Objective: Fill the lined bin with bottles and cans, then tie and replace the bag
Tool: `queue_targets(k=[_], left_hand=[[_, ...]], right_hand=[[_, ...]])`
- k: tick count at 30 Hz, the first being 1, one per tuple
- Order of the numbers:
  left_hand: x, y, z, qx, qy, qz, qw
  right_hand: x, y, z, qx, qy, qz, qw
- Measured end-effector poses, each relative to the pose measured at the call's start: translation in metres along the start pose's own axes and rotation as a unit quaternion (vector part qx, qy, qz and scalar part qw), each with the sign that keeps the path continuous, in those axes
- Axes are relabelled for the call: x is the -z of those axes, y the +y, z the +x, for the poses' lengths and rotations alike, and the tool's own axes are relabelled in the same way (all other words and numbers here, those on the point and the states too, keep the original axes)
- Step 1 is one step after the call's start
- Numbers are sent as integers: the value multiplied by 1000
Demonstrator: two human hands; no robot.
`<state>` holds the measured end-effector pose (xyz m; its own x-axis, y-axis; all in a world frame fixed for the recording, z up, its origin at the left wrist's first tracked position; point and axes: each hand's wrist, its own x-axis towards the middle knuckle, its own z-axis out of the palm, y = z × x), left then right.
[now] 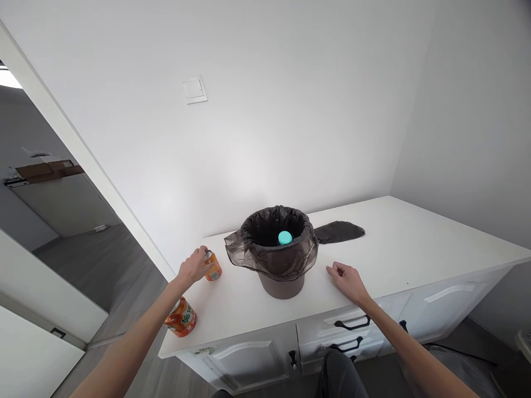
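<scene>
Large orange-labelled can (181, 318) near tabletop (244, 309) left edge, by the forearm: a low elbow could knock it off. Left hand (193, 268) closed round orange drink can (214, 268), on the tabletop left of the bin (282, 287); loose grip could tip it. Black liner (243, 251) flares leftward, could snag a low can. Turquoise-capped bottle (285, 238) inside could deflect one. Right hand (347, 281) loosely curled, looks empty, not steadying the bin.
</scene>
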<state>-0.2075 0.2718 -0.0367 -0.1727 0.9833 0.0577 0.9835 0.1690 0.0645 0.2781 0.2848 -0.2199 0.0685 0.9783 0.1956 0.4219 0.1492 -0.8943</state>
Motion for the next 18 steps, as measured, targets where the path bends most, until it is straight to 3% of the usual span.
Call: queue_targets(k=[3,6,8,11,14,18], left_hand=[[13,2,2,2,24,-9,1000],[54,9,1,-10,135,-73,988],[90,26,-7,-40,253,-156,954],[135,70,-27,-119,329,-236,907],[150,125,-49,-206,292,-256,898],[132,174,-59,-287,192,-240,907]], right_hand=[[0,-6,-1,-1,1,6,1000],[1,-12,-3,-5,4,12,1000],[1,-12,-3,-4,2,15,1000],[0,-4,-1,-9,-6,17,1000],[-1,5,2,-11,-6,13,1000],[-2,8,4,-2,0,14,1000]])
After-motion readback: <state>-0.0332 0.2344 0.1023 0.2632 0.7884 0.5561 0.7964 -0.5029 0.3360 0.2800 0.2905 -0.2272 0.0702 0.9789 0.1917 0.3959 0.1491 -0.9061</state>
